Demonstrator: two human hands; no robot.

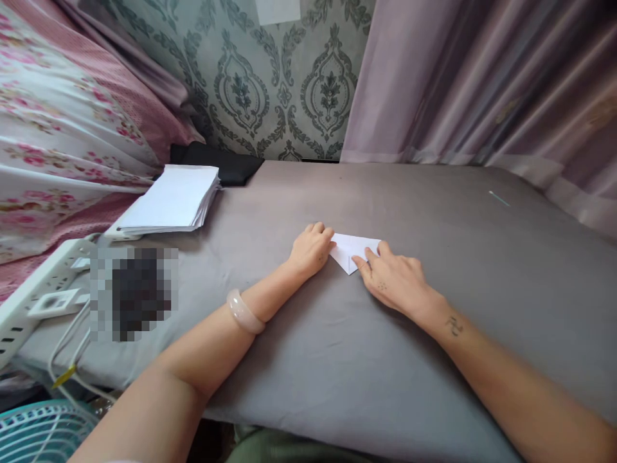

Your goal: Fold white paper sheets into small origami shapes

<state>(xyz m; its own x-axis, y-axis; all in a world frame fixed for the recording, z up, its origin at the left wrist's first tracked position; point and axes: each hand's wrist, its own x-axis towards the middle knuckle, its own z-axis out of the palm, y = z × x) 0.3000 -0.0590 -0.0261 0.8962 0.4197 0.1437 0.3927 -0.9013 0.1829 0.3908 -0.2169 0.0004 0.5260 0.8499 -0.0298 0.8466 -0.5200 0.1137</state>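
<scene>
A small piece of folded white paper (351, 247) lies on the grey-covered surface in the middle, one pointed corner facing me and a crease showing near that corner. My left hand (311, 249), fingers curled, grips its left end. At the right side my right hand (396, 280) holds the paper, its thumb on the lower edge and its fingers at the right corner. The fingers partly hide both ends of the paper. On my left forearm sits a pale bangle (245, 312).
A stack of white paper (176, 196) stands at the back left, beside a black flat item (226, 161). Along the left run a white perforated rail (45, 289), cables and a charger (56, 303). A blurred dark patch lies nearby. A fan (43, 431) is at lower left.
</scene>
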